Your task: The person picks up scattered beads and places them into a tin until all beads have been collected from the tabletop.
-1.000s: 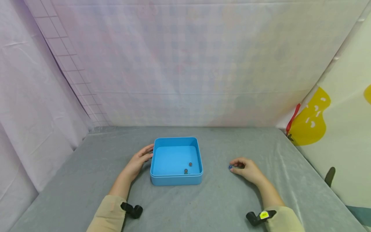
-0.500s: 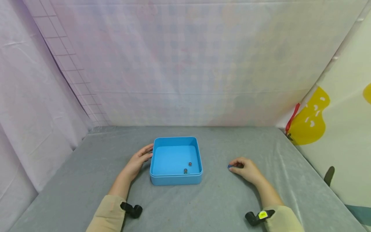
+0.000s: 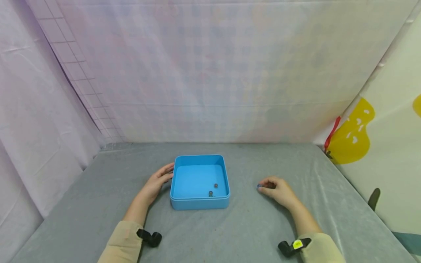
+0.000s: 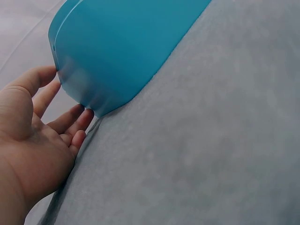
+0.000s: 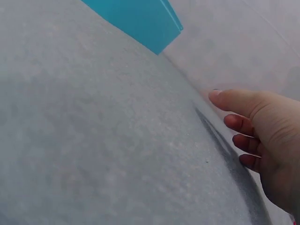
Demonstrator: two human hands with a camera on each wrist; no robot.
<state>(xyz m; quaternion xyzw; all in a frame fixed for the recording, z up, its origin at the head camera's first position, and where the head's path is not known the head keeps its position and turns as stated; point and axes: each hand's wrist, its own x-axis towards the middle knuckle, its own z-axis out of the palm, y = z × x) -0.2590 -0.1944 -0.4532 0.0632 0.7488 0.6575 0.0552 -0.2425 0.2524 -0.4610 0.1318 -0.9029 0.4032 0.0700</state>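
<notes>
A blue square box (image 3: 200,204) without a lid stands on the grey cloth, and several small brownish beads (image 3: 216,186) lie in its near right part. My left hand (image 3: 157,184) touches the box's left side with its fingertips; the left wrist view shows these fingers fairly straight against the blue wall (image 4: 108,61). Off to the right of the box, my right hand (image 3: 277,190) pinches a small blue bead (image 3: 258,186) between thumb and forefinger, just over the cloth. In the right wrist view the thumb (image 5: 234,100) hides that bead, and the other fingers curl inward.
Grey cloth (image 3: 243,233) covers the table. A pale checked curtain (image 3: 210,73) hangs behind it, with white drapery (image 3: 42,109) at the left and a printed sheet (image 3: 388,175) at the right. Each wrist carries a small black camera (image 3: 152,239).
The right hand has closed its fingertips over the blue bead and shifted slightly left and up with it. The left hand and the box stay where they were.
</notes>
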